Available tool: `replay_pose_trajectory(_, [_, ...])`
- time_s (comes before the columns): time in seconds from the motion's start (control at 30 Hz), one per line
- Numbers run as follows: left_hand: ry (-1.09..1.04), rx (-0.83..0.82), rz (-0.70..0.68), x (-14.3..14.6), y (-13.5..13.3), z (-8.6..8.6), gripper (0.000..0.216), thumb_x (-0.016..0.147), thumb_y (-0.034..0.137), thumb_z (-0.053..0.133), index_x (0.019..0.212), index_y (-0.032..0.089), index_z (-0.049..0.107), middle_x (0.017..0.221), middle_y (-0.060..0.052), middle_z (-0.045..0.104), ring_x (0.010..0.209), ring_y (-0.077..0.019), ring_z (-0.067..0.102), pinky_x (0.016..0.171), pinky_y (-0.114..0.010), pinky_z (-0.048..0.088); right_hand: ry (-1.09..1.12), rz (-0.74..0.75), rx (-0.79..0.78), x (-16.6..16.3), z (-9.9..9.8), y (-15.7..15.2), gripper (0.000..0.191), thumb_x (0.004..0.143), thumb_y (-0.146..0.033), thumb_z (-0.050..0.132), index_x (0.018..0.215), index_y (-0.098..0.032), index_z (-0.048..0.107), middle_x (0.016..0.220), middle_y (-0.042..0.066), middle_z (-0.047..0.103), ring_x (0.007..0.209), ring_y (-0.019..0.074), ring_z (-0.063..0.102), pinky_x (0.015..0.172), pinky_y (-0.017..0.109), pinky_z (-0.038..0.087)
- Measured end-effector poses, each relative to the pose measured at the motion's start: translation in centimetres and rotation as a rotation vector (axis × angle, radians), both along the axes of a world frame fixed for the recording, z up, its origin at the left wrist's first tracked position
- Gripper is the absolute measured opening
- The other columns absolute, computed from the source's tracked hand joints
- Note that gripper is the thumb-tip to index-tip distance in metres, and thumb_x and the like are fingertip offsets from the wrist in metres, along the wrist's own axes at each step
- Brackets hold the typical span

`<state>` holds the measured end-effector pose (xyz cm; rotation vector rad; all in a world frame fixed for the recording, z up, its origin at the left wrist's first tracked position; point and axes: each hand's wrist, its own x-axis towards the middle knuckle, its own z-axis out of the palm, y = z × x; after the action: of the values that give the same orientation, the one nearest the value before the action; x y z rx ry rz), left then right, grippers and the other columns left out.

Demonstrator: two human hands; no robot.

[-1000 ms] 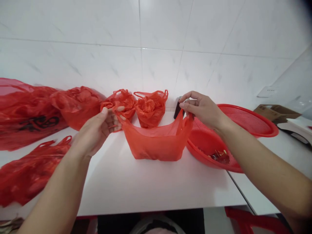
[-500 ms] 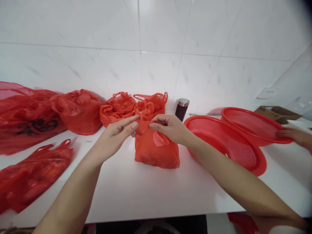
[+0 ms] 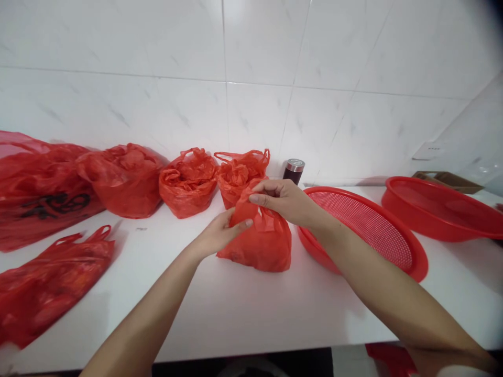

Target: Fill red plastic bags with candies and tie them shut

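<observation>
In the middle of the table stands a filled red plastic bag [image 3: 261,246], its upper part pulled up and gathered. My right hand [image 3: 281,196] is closed on the top of this bag, thumb and fingers pinching the thin film. At the bag's left side is my left hand [image 3: 220,233], with the thumb across the front and the fingers partly hidden behind the film; it appears to grip the side. What lies inside the bag cannot be made out.
Several red bags line the wall, among them an open-topped bag [image 3: 188,183] and one with black lettering [image 3: 55,204]. Another bag [image 3: 58,283] lies at left. A dark flask [image 3: 293,172], a red colander [image 3: 418,262], a second red basin [image 3: 440,225] and a cardboard box [image 3: 451,180] stand right.
My left hand has moved right and down to the bag's side; my right hand has shifted slightly right, drawing up the bag's top. The far basin moved right, and the other person's hand left view.
</observation>
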<state>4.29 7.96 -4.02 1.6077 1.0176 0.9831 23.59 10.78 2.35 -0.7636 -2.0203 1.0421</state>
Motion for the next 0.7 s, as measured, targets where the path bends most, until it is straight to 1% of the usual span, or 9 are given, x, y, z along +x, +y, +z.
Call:
replay_pose_trajectory(0.13, [-0.444,-0.313,-0.067,-0.4,0.7,-0.3,0.027,0.084,0.040,0.060,0.089,0.015,0.069,0.086,-0.009,0.072,0.090,-0.0270,0.067,0.084,-0.039,0.051,-0.020,-0.164,0.012,1.7,0.7,0.3,0.020,0.084,-0.038,0.065,0.093,-0.019,0.061,0.052,-0.010,0.034,0.046,0.0053,0.028,0.044,0.021,0.024])
replay_pose_trajectory(0.2, [-0.624,-0.473,-0.062,-0.8,1.0,-0.5,0.026,0.084,0.037,0.057,0.073,0.015,0.065,0.068,-0.007,0.067,0.082,-0.0236,0.067,0.081,-0.036,0.053,0.006,-0.195,0.029,2.6,1.2,0.3,0.019,0.084,-0.035,0.066,0.092,-0.020,0.058,0.053,-0.010,0.035,0.046,0.0054,0.030,0.045,0.021,0.026])
replay_pose_trajectory(0.27, [-0.688,-0.561,-0.041,-0.9,1.1,-0.5,0.030,0.085,0.033,0.055,0.060,0.017,0.056,0.052,0.000,0.052,0.066,-0.0169,0.062,0.078,-0.033,0.054,-0.003,-0.152,0.078,3.1,1.9,0.2,0.017,0.084,-0.032,0.066,0.090,-0.019,0.057,0.056,-0.009,0.039,0.050,0.0058,0.034,0.047,0.021,0.029])
replay_pose_trajectory(0.33, [-0.703,-0.557,-0.005,-0.7,1.0,-0.2,0.030,0.085,0.026,0.057,0.058,0.018,0.050,0.048,0.006,0.041,0.053,-0.0104,0.053,0.075,-0.030,0.053,-0.085,-0.028,0.134,2.8,2.8,0.0,0.014,0.083,-0.028,0.068,0.088,-0.019,0.058,0.058,-0.008,0.041,0.053,0.0063,0.037,0.049,0.021,0.032])
replay_pose_trajectory(0.4, [-0.657,-0.510,-0.016,-0.4,0.6,0.5,0.021,0.082,0.018,0.063,0.063,0.018,0.052,0.053,0.007,0.044,0.051,-0.0073,0.047,0.073,-0.027,0.052,-0.222,0.128,0.181,1.7,3.6,-0.2,0.010,0.084,-0.025,0.066,0.087,-0.019,0.059,0.060,-0.007,0.043,0.054,0.0062,0.039,0.050,0.020,0.032])
replay_pose_trajectory(0.5, [-0.354,-0.408,-0.176,0.1,-0.3,1.9,0.012,0.073,0.013,0.073,0.074,0.018,0.062,0.072,0.002,0.058,0.064,-0.0098,0.055,0.072,-0.026,0.051,-0.365,0.250,0.252,-1.5,4.2,-0.1,0.007,0.085,-0.022,0.064,0.085,-0.019,0.058,0.063,-0.007,0.047,0.056,0.0060,0.042,0.050,0.020,0.032])
replay_pose_trajectory(0.57, [-0.091,-0.321,-0.244,0.4,-0.7,2.7,0.017,0.069,0.020,0.078,0.083,0.020,0.068,0.081,-0.002,0.063,0.075,-0.0154,0.059,0.071,-0.028,0.050,-0.373,0.257,0.275,-3.9,4.0,0.4,0.010,0.084,-0.024,0.065,0.082,-0.018,0.057,0.063,-0.007,0.050,0.058,0.0064,0.045,0.051,0.019,0.034])
replay_pose_trajectory(0.6, [-0.009,-0.290,-0.229,0.6,-0.7,3.0,0.021,0.070,0.026,0.078,0.089,0.020,0.071,0.083,-0.003,0.065,0.078,-0.0179,0.060,0.069,-0.029,0.050,-0.353,0.263,0.270,-4.9,3.8,0.7,0.012,0.084,-0.025,0.065,0.081,-0.018,0.056,0.063,-0.006,0.051,0.059,0.0067,0.047,0.052,0.020,0.036])
replay_pose_trajectory(0.7, [0.043,-0.288,-0.147,1.0,-0.6,3.1,0.031,0.082,0.045,0.063,0.094,0.019,0.073,0.075,-0.005,0.065,0.062,-0.0153,0.055,0.055,-0.026,0.043,-0.259,0.259,0.222,-6.2,2.8,1.5,0.012,0.086,-0.029,0.063,0.085,-0.018,0.056,0.069,-0.005,0.059,0.066,0.0087,0.054,0.061,0.022,0.042])
